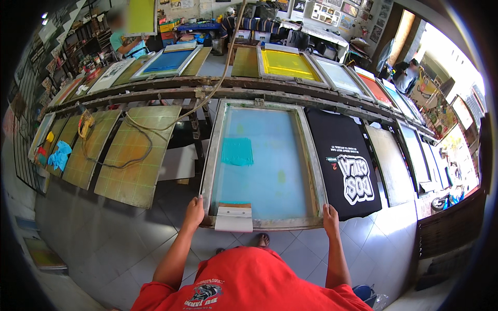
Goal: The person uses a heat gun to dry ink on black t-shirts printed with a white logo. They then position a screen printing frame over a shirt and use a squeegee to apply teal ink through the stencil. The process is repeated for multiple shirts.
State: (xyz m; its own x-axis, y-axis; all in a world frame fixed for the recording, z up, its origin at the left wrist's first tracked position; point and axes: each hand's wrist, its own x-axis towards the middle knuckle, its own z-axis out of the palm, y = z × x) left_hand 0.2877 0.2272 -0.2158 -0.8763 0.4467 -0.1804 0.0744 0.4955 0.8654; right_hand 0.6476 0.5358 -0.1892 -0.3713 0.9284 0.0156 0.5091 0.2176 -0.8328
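Note:
My left hand [194, 210] grips the lower left side of a wooden-and-metal screen frame [311, 160] holding pale blue mesh [267, 166]. My right hand [330, 215] holds the same frame near its lower right corner. A patch of teal ink [236, 152] lies on the upper left of the mesh. A pale squeegee [233, 217] with teal along its edge rests at the bottom left of the frame. Just right of the frame, a black T-shirt [340, 135] with a white graphic lies flat on a board.
Yellow-green boards [135, 171], a hose [192, 111] and blue cloths [59, 153] are on the left. Screens [290, 65] line the far rail. A co-worker [122, 44] stands at back left, another person [404, 75] at back right. A blue bucket [363, 295] sits low at right.

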